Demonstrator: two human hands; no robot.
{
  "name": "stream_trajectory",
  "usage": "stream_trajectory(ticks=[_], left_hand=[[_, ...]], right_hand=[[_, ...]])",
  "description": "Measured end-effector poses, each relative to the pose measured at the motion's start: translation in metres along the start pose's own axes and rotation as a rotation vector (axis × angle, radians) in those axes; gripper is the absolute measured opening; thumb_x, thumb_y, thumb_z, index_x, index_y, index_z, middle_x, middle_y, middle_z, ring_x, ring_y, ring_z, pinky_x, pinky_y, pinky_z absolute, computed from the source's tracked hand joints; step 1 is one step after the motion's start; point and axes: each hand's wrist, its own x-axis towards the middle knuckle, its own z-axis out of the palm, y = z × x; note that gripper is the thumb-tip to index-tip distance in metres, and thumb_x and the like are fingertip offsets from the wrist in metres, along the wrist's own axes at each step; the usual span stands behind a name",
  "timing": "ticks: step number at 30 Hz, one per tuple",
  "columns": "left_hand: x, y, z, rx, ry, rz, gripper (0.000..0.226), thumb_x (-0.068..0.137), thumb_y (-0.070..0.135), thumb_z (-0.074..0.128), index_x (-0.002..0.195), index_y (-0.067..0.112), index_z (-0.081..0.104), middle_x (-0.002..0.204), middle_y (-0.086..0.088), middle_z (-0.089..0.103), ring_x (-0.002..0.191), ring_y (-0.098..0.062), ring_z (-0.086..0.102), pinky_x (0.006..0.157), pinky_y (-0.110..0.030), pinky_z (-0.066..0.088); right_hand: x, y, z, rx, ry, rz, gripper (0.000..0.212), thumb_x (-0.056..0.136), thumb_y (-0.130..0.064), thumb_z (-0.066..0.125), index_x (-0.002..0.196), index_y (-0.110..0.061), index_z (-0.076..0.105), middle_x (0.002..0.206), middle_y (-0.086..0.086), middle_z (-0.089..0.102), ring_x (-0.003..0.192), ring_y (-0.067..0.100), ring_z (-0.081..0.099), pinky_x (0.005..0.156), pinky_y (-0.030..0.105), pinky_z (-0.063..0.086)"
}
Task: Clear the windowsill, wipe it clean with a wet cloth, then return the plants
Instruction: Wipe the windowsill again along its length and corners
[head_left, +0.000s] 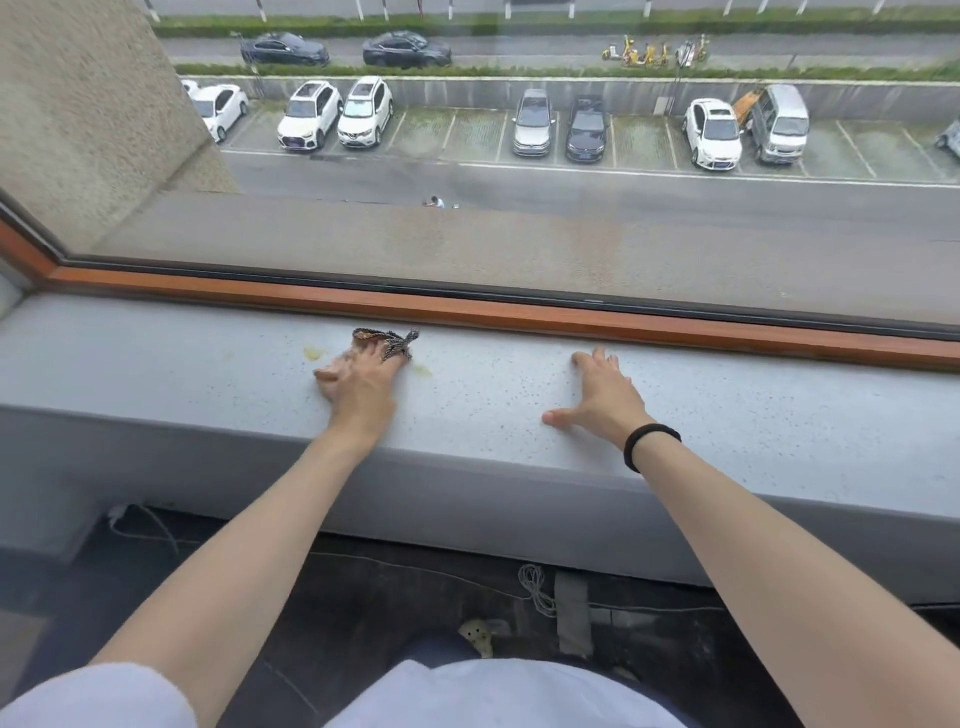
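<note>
Our left hand (358, 384) presses a small cloth (387, 340) down on the gray windowsill (208, 374). Its fingers lie spread over the cloth, with yellow spots (313, 354) on both sides. Our right hand (597, 395) lies flat nearby with its fingers spread wide, holding nothing.

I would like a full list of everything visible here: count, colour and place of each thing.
windowsill: one, grey speckled, across the middle
cloth: one, dark patterned, on the windowsill, left of middle
stains: two, yellow, either side of the cloth
window frame: one, orange-brown, behind the windowsill
cars: several, white, grey, dark, parked outside
cable: one coil, white, floor below
wristband: one, black, right wrist
left hand: one, pressing the cloth
right hand: one, flat on the windowsill
</note>
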Motion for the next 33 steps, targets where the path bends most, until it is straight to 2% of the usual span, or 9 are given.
stream_trajectory(ticks=[4,6,9,11,18,21,26,30,33], left_hand=[[-0.042,0.034,0.023,-0.002,0.013,0.352,0.064,0.073,-0.021,0.051,0.118,0.022,0.064,0.123,-0.003,0.063,0.11,-0.033,0.059,0.086,-0.055,0.05],[-0.052,0.03,0.021,0.036,0.021,0.491,0.068,0.068,-0.02,0.064,0.121,0.022,0.064,0.128,-0.005,0.061,0.118,-0.032,0.058,0.096,-0.053,0.047],[-0.02,0.006,0.007,0.082,-0.011,0.274,0.066,0.082,-0.017,0.046,0.133,0.025,0.054,0.141,-0.005,0.049,0.133,-0.032,0.042,0.112,-0.045,0.031],[-0.003,0.007,-0.001,0.136,-0.069,0.11,0.06,0.089,-0.01,0.038,0.135,0.027,0.05,0.144,-0.006,0.044,0.135,-0.032,0.037,0.113,-0.046,0.029],[-0.054,0.015,-0.005,0.081,-0.118,0.332,0.062,0.087,-0.013,0.044,0.138,0.022,0.048,0.151,-0.002,0.035,0.143,-0.027,0.025,0.116,-0.044,0.024],[-0.019,0.014,-0.007,0.171,-0.179,0.216,0.057,0.091,-0.008,0.036,0.138,0.022,0.046,0.149,-0.002,0.037,0.14,-0.026,0.03,0.114,-0.042,0.028],[0.005,0.036,0.009,0.282,-0.269,0.093,0.042,0.094,0.003,0.04,0.134,0.013,0.047,0.151,-0.015,0.031,0.138,-0.038,0.029,0.109,-0.057,0.03],[-0.043,0.018,0.001,0.315,-0.276,0.306,0.043,0.086,-0.004,0.055,0.125,0.014,0.053,0.134,-0.005,0.048,0.127,-0.028,0.045,0.098,-0.046,0.047],[-0.028,0.016,-0.01,0.292,-0.269,0.292,0.042,0.09,-0.007,0.046,0.126,0.013,0.053,0.129,-0.002,0.05,0.123,-0.025,0.047,0.096,-0.042,0.048]], right_hand=[[0.0,0.001,0.004,-0.005,0.002,-0.005,0.092,0.068,-0.048,0.079,0.14,-0.015,0.032,0.156,0.012,0.014,0.146,0.029,0.007,0.116,0.05,0.016],[0.0,0.0,0.003,-0.014,-0.005,0.0,0.092,0.068,-0.047,0.079,0.14,-0.015,0.032,0.157,0.012,0.013,0.146,0.029,0.006,0.116,0.05,0.016],[-0.002,-0.002,0.003,-0.016,-0.014,0.002,0.092,0.069,-0.047,0.079,0.141,-0.015,0.031,0.157,0.012,0.012,0.146,0.028,0.006,0.117,0.05,0.016],[-0.003,0.0,0.004,-0.01,-0.02,0.005,0.093,0.069,-0.047,0.078,0.142,-0.015,0.03,0.158,0.012,0.01,0.146,0.028,0.004,0.117,0.05,0.014],[0.001,0.003,0.007,-0.023,-0.016,-0.017,0.089,0.07,-0.048,0.077,0.139,-0.014,0.033,0.156,0.013,0.012,0.146,0.03,0.005,0.116,0.05,0.014],[0.002,0.007,0.008,-0.014,-0.023,-0.01,0.091,0.07,-0.048,0.077,0.141,-0.014,0.03,0.157,0.012,0.01,0.146,0.03,0.003,0.116,0.05,0.012],[0.004,0.011,0.011,-0.014,-0.014,-0.031,0.094,0.071,-0.049,0.076,0.143,-0.014,0.027,0.157,0.013,0.009,0.146,0.03,0.003,0.116,0.051,0.012],[0.006,0.012,0.014,-0.018,-0.008,-0.026,0.095,0.07,-0.049,0.077,0.143,-0.014,0.027,0.156,0.013,0.012,0.146,0.03,0.005,0.116,0.051,0.014],[0.007,0.011,0.012,-0.03,-0.01,-0.021,0.095,0.069,-0.05,0.077,0.143,-0.014,0.028,0.156,0.013,0.013,0.145,0.031,0.006,0.116,0.051,0.015]])
